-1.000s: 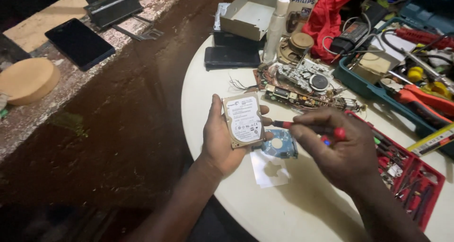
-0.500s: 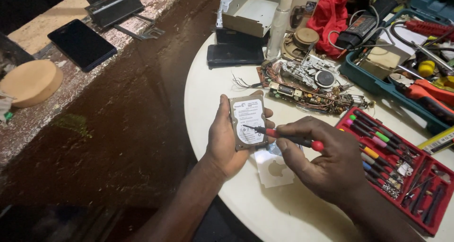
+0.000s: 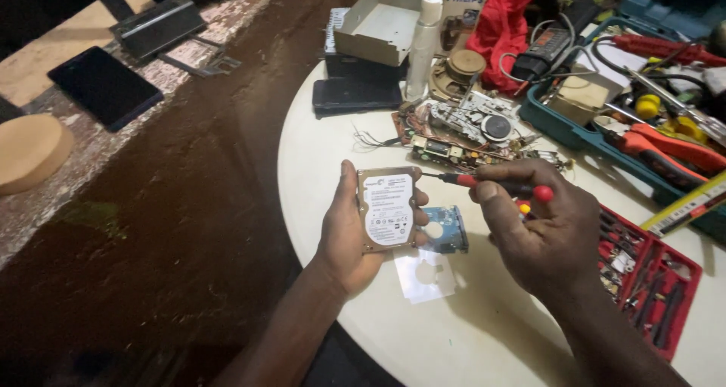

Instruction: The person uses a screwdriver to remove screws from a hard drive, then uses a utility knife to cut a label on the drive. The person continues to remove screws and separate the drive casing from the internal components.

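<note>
1. I see a round white table [image 3: 484, 341] carrying the work.
2. On it near me lie a blue circuit board [image 3: 446, 230] and a pale paper sheet [image 3: 425, 275].
3. At my right lies a red screwdriver tray [image 3: 650, 289].
4. Farther back lie bare circuit boards [image 3: 469, 133], a black flat device [image 3: 355, 96] and a teal toolbox [image 3: 605, 141].

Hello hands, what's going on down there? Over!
Left hand grips a small hard drive, label up. Right hand holds a red screwdriver, tip at the drive's top right corner. Blue circuit board on the white table underneath. Nothing blocking.
</note>
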